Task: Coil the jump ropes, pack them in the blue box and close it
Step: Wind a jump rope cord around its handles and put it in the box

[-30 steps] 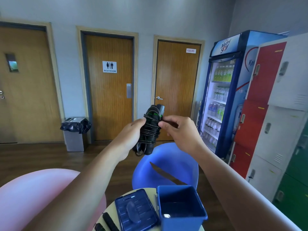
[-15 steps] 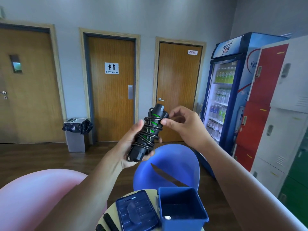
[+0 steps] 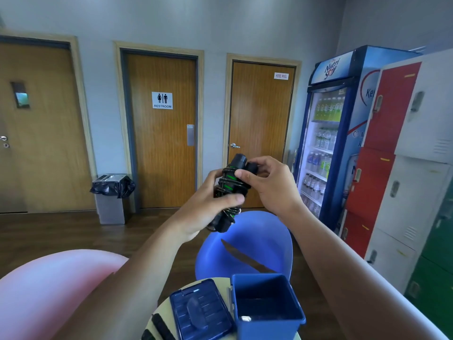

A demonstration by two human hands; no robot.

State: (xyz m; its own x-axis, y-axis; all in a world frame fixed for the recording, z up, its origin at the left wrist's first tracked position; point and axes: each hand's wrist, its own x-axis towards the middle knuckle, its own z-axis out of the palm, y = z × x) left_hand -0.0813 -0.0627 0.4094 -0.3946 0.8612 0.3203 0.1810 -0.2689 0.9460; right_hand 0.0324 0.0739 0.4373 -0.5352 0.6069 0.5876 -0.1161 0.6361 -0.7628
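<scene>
Both hands are clamping the coiled jump rope (image 3: 230,192) in mid-air, far above the open blue box (image 3: 267,310): left hand (image 3: 208,204) wrapping its middle, right hand (image 3: 272,185) pinching its top. Its long axis is standing nearly upright, top tilting slightly right.

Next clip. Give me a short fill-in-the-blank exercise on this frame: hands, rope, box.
1. Both the left hand and the right hand hold the coiled jump rope above the ____ chair.
2. The blue box stands ____, its lid off.
3. The lid lies on the box's ____ side.

Missing words: blue; open; left
</scene>
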